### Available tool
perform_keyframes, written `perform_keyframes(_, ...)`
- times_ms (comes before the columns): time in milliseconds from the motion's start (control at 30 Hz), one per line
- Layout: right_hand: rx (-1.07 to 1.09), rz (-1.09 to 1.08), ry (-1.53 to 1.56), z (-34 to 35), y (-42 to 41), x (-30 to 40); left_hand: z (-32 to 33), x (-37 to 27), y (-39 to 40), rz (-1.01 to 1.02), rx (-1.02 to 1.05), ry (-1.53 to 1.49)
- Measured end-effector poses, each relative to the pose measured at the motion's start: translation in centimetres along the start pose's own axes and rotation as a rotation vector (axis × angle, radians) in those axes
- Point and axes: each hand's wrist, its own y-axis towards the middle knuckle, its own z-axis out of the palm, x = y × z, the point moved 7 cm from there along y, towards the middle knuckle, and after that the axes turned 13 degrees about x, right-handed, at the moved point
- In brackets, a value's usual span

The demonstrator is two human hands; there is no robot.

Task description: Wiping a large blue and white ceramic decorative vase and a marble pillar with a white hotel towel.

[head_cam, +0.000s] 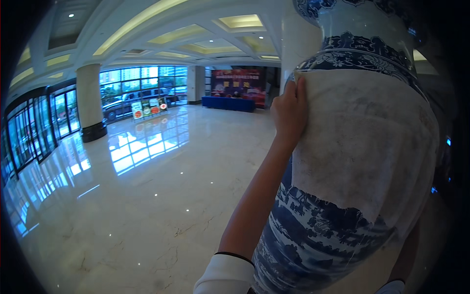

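A large blue-and-white porcelain vase point(312, 235) stands upright at the right, close in front of me. A greyish, stained cloth point(360, 139) lies spread against its rounded upper body, with painted bands showing above and below it. My left hand point(291, 108) grips the cloth's upper left corner at the vase's shoulder. My right forearm shows dimly at the lower right, beyond the vase's side; the right hand itself is hidden behind the cloth and vase or lost in the dark rim.
Around the vase spreads a glossy marble floor point(165, 213). A round column point(90, 99) stands at the left by glass doors point(33, 125). Farther off are food picture boards point(149, 108), a blue-draped table point(227, 104) and a red backdrop point(240, 81). A pale column rises behind the vase.
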Motion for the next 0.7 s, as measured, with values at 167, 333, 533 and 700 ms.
perform_keyframes(167, 0.069, 0.069, -0.104, -1.9, -5.2, -2.6, -0.2, 2.4, -1.3, -0.002, -0.005, -0.094)
perform_keyframes(333, 0.071, 0.287, -0.049, -1.1, -10.0, -4.2, -0.2, 3.5, -2.9, -0.014, -0.006, -0.113)
perform_keyframes(533, -0.004, 0.542, 0.425, 2.1, -13.4, -5.3, 0.3, 8.4, -8.3, -0.141, 0.076, -0.108)
perform_keyframes(700, 0.061, 0.595, 0.415, 0.1, -11.8, -1.5, -0.3, 10.6, -11.5, -0.277, 0.058, -0.119)
